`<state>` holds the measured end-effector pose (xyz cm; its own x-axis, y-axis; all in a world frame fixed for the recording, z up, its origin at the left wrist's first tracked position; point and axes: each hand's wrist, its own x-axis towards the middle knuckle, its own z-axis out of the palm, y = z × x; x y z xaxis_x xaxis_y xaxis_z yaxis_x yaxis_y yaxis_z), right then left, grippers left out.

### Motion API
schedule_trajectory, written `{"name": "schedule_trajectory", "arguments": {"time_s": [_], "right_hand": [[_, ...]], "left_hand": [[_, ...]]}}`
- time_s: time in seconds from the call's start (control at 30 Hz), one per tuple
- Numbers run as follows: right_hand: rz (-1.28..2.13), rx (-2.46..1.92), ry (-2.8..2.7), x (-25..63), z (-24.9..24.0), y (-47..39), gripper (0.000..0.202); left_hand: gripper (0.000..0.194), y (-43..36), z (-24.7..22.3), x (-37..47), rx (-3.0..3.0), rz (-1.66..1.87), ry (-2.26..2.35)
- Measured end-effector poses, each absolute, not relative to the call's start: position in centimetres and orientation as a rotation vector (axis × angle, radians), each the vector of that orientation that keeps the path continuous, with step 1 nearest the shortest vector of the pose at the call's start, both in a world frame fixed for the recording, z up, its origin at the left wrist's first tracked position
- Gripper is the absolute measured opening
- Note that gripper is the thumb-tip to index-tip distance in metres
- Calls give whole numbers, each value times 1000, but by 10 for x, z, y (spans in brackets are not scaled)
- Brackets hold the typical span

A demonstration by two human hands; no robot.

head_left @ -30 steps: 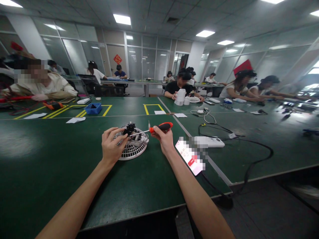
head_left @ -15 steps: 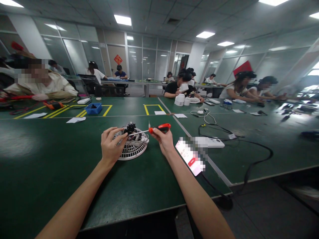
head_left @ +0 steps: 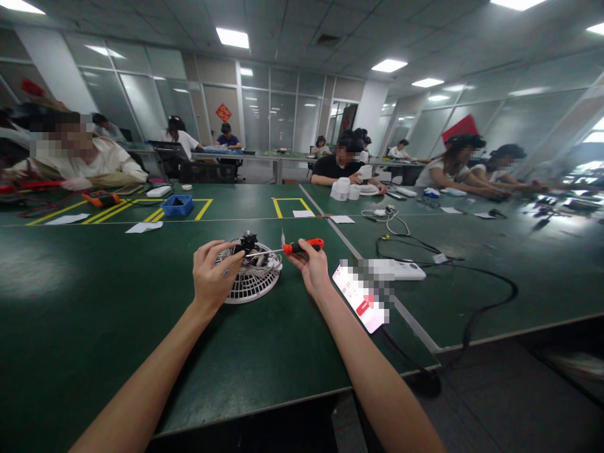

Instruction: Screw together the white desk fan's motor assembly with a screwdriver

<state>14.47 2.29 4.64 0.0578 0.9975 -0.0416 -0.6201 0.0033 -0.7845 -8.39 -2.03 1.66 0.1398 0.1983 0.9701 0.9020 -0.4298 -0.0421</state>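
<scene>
A white round fan grille [head_left: 252, 290] lies on the green table, with loose wires and a black mechanical part [head_left: 246, 242] on top. My left hand [head_left: 213, 274] is closed, thumb and fingers pinching the black part at its left side. In my right hand [head_left: 310, 267] is a red and black screwdriver [head_left: 302, 246], gripped by the handle. Its shaft points left and reaches the black part near my left fingertips; the exact spot the tip meets is hidden. Just behind the screwdriver's front end, a small thin item [head_left: 283, 236] shows, too small to name.
Right of my right forearm lies a lit phone [head_left: 361, 299], beside a white power strip [head_left: 401, 270] with black cables [head_left: 491, 277]. A blue bin [head_left: 177, 206], an orange meter [head_left: 100, 199] and paper slips [head_left: 144, 227] lie farther off. Several people sit around the tables.
The screwdriver's handle has turned in my right hand and my fingers have shifted on it. My left hand stays almost in place. Across the table, a person has lowered a white part.
</scene>
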Motion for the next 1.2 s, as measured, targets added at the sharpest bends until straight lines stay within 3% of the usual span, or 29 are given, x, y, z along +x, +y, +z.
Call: {"name": "schedule_trajectory", "arguments": {"time_s": [0.13,0.33,0.43,0.6,1.0,1.2], "right_hand": [[1408,-780,-605,144,48,22,30],[1369,-812,-429,150,53,25,18],[1325,-849,-343,155,54,26,13],[1309,-914,-297,159,53,27,14],[1298,-1000,-310,158,49,29,19],[1305,-965,-300,155,49,28,20]], "left_hand": [[16,-21,16,-84,-1787,-1337,-1088],[75,-18,11,-82,-1820,-1445,-1402],[86,-15,7,-82,-1890,-1458,-1634],[75,-17,9,-79,-1895,-1451,-1825],[52,-24,16,-75,-1774,-1432,-1803],[51,-24,16,-74,-1783,-1485,-1823]]}}
